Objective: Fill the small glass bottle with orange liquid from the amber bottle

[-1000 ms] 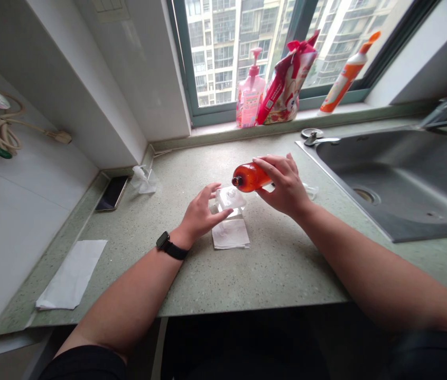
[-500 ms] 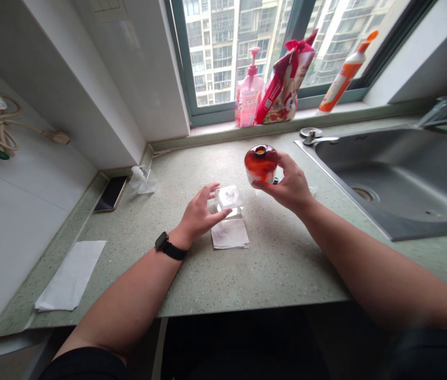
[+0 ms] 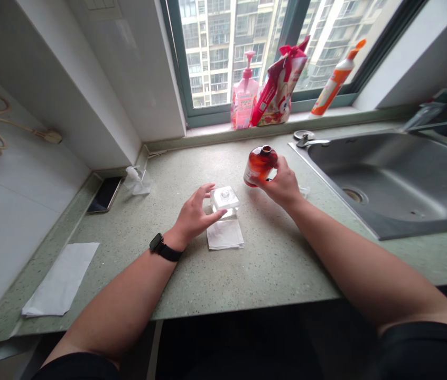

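My right hand (image 3: 283, 184) is wrapped round an amber bottle (image 3: 258, 166) with an uncapped neck, which looks upright and low over the counter. My left hand (image 3: 195, 214) has its thumb and fingers spread around the left side of a clear square bottle (image 3: 225, 199); whether they touch it I cannot tell. A folded white paper (image 3: 225, 235) lies at the near side of the clear bottle. Something small and dark shows behind my right fingers, mostly hidden.
On the counter (image 3: 192, 285), a phone (image 3: 105, 195), a clear pump head (image 3: 137, 180) and white paper (image 3: 63, 279) are at left. The sink (image 3: 398, 179) is at right. A pink pump bottle (image 3: 244, 100), red bag (image 3: 281, 89) and orange-white bottle (image 3: 332, 84) stand on the sill.
The amber bottle has gone from tipped toward the camera to more upright, and looks lower. My left hand stays around the clear bottle. The whole view has shifted slightly.
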The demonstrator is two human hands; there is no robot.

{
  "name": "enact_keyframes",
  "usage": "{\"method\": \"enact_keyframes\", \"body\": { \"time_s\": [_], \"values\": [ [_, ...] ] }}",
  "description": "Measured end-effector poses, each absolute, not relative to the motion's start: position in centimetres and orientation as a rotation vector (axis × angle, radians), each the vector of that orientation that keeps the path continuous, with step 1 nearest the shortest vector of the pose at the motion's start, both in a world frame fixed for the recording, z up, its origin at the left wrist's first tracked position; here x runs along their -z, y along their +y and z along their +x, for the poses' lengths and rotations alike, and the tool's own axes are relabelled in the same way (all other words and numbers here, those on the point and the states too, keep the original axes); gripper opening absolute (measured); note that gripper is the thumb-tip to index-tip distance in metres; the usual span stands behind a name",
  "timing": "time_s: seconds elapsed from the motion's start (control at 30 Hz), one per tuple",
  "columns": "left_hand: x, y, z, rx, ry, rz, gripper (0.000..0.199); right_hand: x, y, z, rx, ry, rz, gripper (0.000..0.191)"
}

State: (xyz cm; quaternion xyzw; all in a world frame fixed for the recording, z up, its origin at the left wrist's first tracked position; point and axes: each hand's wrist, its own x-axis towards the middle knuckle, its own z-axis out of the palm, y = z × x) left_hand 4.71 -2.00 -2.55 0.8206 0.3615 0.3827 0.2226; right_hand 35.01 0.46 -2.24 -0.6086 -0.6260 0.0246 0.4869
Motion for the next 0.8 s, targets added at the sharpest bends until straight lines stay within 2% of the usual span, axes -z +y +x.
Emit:
{"method": "enact_keyframes", "body": {
  "time_s": [0.3,0.47,0.53,0.67,0.7,0.8],
  "values": [
    [2.4,-2.0,4.8,-1.066,1.028,2.199,0.077,2.8,1.5,34.9,-0.082,-1.545,-1.566,0.063],
    [2.1,-1.9,4.8,-1.144,1.073,2.119,0.073,3.3,1.9,34.5,-0.127,-1.535,-1.619,0.063],
    [1.9,-1.8,4.6,-1.202,1.084,2.08,0.073,3.1,1.8,34.9,-0.166,-1.557,-1.63,0.07],
    [1.7,-1.6,4.1,-1.333,1.083,2.017,0.073,1.3,0.3,36.3,-0.179,-1.528,-1.563,0.101],
    [1.7,-1.5,3.9,-1.359,1.089,2.001,0.073,0.5,-0.3,36.6,-0.13,-1.488,-1.498,0.097],
    [1.7,-1.0,3.4,-1.428,1.122,1.946,0.075,-2.3,-2.7,36.2,0.001,-1.414,-1.245,0.063]
  ]
}}
